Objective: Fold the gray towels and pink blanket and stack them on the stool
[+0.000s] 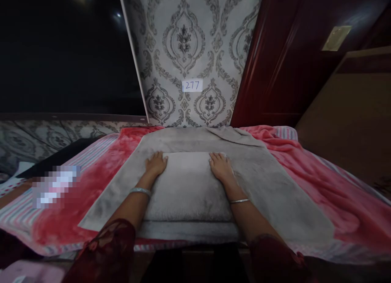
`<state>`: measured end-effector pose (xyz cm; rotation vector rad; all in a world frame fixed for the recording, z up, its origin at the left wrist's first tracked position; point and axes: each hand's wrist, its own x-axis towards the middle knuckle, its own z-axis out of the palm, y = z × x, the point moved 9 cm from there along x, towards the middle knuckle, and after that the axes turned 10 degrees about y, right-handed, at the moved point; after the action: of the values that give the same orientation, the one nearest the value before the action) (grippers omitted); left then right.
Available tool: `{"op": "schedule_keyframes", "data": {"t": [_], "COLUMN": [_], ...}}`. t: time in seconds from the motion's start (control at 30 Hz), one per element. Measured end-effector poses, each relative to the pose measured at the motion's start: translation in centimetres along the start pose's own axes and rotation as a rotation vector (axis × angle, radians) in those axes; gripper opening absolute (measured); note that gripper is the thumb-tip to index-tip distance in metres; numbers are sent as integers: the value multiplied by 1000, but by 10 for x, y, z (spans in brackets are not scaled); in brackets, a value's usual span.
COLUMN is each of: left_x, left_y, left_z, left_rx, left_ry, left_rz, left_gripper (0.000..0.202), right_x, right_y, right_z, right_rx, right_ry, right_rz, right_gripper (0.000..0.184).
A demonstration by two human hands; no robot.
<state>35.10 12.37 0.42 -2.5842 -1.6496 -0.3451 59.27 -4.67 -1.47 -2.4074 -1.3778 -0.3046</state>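
Left hand (156,163) down flat at the far left corner of the folded grey cloth (187,189), fingers stretched out and pointing away, thumb on the cloth's edge! Over on the other side, the right hand (220,167) matches it, palm down at the far right corner, fingers lying straight and slightly spread. Both lie loose on top, well apart from each other, with the pale pad between them.

That folded cloth sits squarely in the middle, directly in front of the person, on a wide grey blanket (110,197); whether the two are one piece, I cannot tell. A dark crease runs across its near side. Beneath the grey, a red blanket (82,185) shows on both flanks, and under that comes a striped cloth (18,209). Each wrist wears a bangle, the left one (140,191) broader, the right one (239,201) thin.

Straight ahead, a paper label (192,85) reading 277 is on the patterned wallpaper (183,14), between a big black screen (67,55) at left and dark red woodwork (275,51) at right.
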Motion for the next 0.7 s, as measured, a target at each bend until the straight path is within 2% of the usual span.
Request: {"op": "schedule_keyframes", "data": {"t": [0.1,0.13,0.2,0.27,0.33,0.4,0.5,0.6,0.63,0.7], "left_x": [-5,-9,-18,-31,-43,-48,-49,-43,-40,-37], "left_y": [-6,1,27,55,68,67,64,71,80,114], "left_z": [-21,-28,-36,-29,-12,1,6,-2,-8,-20], "left_rx": [33,37,18,-20,-41,-45,-51,-53,-62,-112], "left_ry": [96,149,222,203,133,85,54,-11,-9,33], "left_rz": [-84,-62,87,262,324,301,289,237,229,294], "left_gripper": [67,68,68,66,64,64,64,65,64,60], "right_x": [1,1,1,0,1,4,17,34,38,39], "right_y": [0,0,-1,-2,0,7,22,37,42,52], "right_z": [-1,-1,0,0,1,2,-4,-17,-20,-18], "right_rx": [-8,-9,-7,7,69,208,392,499,613,919], "right_ry": [-14,-20,-26,-23,-30,-52,-43,86,160,298], "right_rz": [7,10,11,7,18,68,158,222,257,337], "right_gripper": [53,53,53,54,54,54,57,68,69,67]}}
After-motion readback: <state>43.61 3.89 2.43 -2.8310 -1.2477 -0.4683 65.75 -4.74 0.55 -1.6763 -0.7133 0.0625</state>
